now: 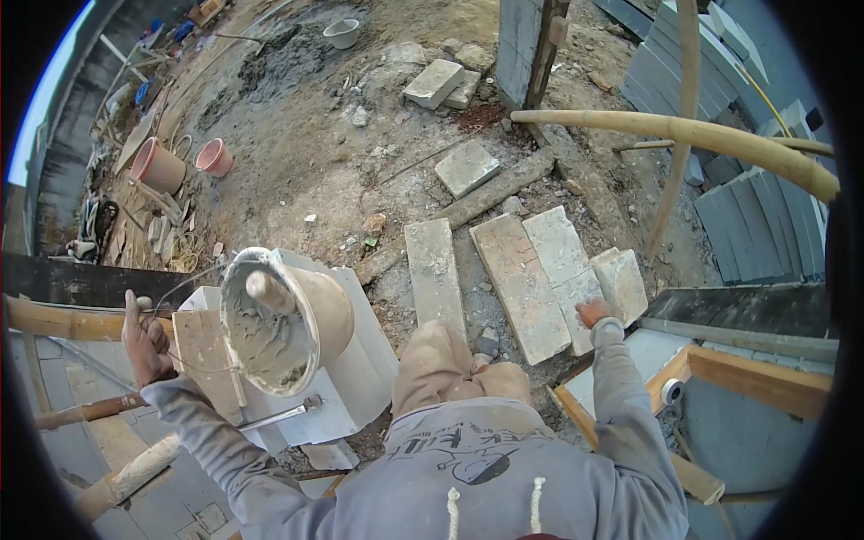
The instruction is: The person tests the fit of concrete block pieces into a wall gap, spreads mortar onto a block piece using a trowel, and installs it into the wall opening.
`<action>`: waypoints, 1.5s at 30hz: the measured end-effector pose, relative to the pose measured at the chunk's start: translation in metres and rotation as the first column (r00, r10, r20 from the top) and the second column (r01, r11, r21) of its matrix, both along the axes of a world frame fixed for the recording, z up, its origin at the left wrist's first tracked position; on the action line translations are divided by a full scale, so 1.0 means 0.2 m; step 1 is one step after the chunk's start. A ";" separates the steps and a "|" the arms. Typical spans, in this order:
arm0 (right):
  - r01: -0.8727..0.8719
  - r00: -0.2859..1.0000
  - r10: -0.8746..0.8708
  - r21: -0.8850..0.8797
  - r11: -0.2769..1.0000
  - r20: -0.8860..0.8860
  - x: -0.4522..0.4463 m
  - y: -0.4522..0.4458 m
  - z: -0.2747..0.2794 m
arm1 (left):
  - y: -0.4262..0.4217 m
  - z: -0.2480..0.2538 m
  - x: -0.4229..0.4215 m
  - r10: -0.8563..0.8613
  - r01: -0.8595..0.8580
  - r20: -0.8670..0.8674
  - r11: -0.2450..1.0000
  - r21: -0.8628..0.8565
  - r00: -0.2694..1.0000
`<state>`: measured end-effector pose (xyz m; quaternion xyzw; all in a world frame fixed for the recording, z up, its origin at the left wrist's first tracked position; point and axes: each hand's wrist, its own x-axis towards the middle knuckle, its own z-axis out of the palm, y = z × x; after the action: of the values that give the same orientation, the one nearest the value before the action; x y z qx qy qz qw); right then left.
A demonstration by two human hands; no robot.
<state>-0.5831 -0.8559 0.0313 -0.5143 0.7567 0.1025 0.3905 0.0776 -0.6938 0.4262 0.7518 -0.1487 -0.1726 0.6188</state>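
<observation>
Open room is left on the ground [297, 171] ahead; the right side is edged by a bamboo pole [612, 121] and timber frame [756, 382]. Slabs [520, 283] are laid flat, with no mortared joints seen. Mortar [270, 337] is left unused in the tilted bucket [331, 310], which is propped on white blocks [364, 378]. Beside its wire, the left hand [147, 344] is partly curled; near a slab, the right hand [593, 312] is curled. Whether anything is gripped cannot be told.

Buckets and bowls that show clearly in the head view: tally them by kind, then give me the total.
Bucket of grey mix near the left hand: 1
Reddish buckets on the ground: 2
Pale bowl at the top: 1
Total: 4
</observation>
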 end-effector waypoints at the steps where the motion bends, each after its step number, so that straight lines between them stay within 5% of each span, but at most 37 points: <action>1: -0.075 0.997 0.076 -0.041 0.996 0.022 0.03 -0.05 -0.15 | -0.09 -0.03 0.01 -0.009 0.008 -0.049 1.000 -0.020 0.999; 4: -0.123 0.989 0.129 -0.088 0.988 0.068 0.13 -0.23 -0.21 | -0.39 -0.11 0.02 -0.138 0.138 -0.111 0.990 -0.004 0.984; 8: -0.055 0.994 0.054 0.003 0.998 0.091 0.22 -0.49 0.06 | -0.89 -0.25 -0.04 -0.184 0.191 -0.212 0.982 0.013 0.960; 11: -0.060 0.981 0.039 -0.101 0.993 -0.191 -0.02 -0.54 -0.19 | -1.19 -0.42 0.12 -0.239 0.263 -0.340 0.964 0.025 0.909; 13: -0.305 0.930 0.310 0.060 0.951 -0.198 -0.19 -0.51 -0.25 | -1.34 -0.57 0.19 -0.224 0.282 -0.444 0.957 0.067 0.868; 17: -0.040 0.970 0.092 0.221 0.974 -0.226 -0.09 -0.50 0.01 | -1.63 -0.87 0.20 -0.216 0.377 -0.494 0.891 0.253 0.842; 20: -0.081 0.977 0.131 0.275 0.958 -0.169 -0.02 -0.66 0.03 | -1.79 -1.12 0.27 -0.199 0.342 -0.429 0.894 0.289 0.881; 22: -0.515 0.822 0.529 0.120 0.849 -0.210 0.11 -0.90 0.13 | -1.90 -1.13 0.37 -0.182 0.295 -0.354 0.908 0.297 0.917; 26: -0.247 0.963 0.260 0.149 0.957 -0.073 0.37 -1.42 0.28 | -2.19 -1.04 0.55 -0.011 0.119 -0.393 0.960 0.252 0.919; 28: -0.682 0.655 0.681 0.130 0.720 -0.328 0.31 -1.65 0.09 | -2.35 -1.06 0.63 0.153 0.007 -0.482 0.950 0.313 0.863; 30: -0.760 0.603 0.730 0.047 0.649 -0.322 0.28 -1.95 -0.05 | -2.52 -1.15 0.71 0.234 -0.067 -0.548 0.949 0.307 0.803; 34: -0.639 0.681 0.702 0.298 0.709 -0.209 0.37 -2.45 -0.16 | -2.67 -1.38 0.90 0.297 -0.186 -0.578 0.952 0.244 0.760; 36: -0.328 0.864 0.386 0.220 0.919 -0.324 0.57 -2.85 -0.07 | -3.00 -1.34 0.85 0.556 -0.374 -0.464 0.822 0.430 0.689; 38: -0.179 0.930 0.254 0.276 0.944 -0.267 0.81 -3.14 0.15 | -2.96 -1.48 0.98 0.480 -0.417 -0.521 0.876 0.242 0.706; 39: -0.189 0.953 0.251 0.317 0.929 -0.168 0.93 -3.41 0.22 | -3.04 -1.44 0.98 0.489 -0.417 -0.518 0.872 0.258 0.702; 40: -0.254 0.952 0.276 0.160 0.954 -0.132 0.96 -3.55 -0.01 | -3.21 -1.38 1.00 0.580 -0.514 -0.505 0.810 0.281 0.639; 41: -0.548 0.831 0.540 -0.022 0.836 -0.132 0.95 -3.68 -0.34 | -3.36 -1.36 1.02 0.667 -0.601 -0.485 0.737 0.311 0.566; 42: -0.622 0.783 0.604 -0.149 0.769 -0.147 1.03 -3.85 -0.52 | -3.48 -1.39 1.07 0.666 -0.591 -0.479 0.739 0.324 0.572; 44: -0.123 0.970 0.145 -0.120 0.985 0.195 1.52 -4.27 0.20 | -3.72 -1.47 1.28 0.638 -0.544 -0.474 0.768 0.339 0.606; 45: -0.091 0.971 0.118 -0.134 0.987 0.206 1.60 -4.39 0.17 | -3.83 -1.63 1.46 0.641 -0.544 -0.478 0.765 0.343 0.600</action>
<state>-0.2634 -1.7341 0.0649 -0.5848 0.6870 0.0198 0.4309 0.3699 -1.4594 0.1004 0.7178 0.3165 -0.1845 0.5921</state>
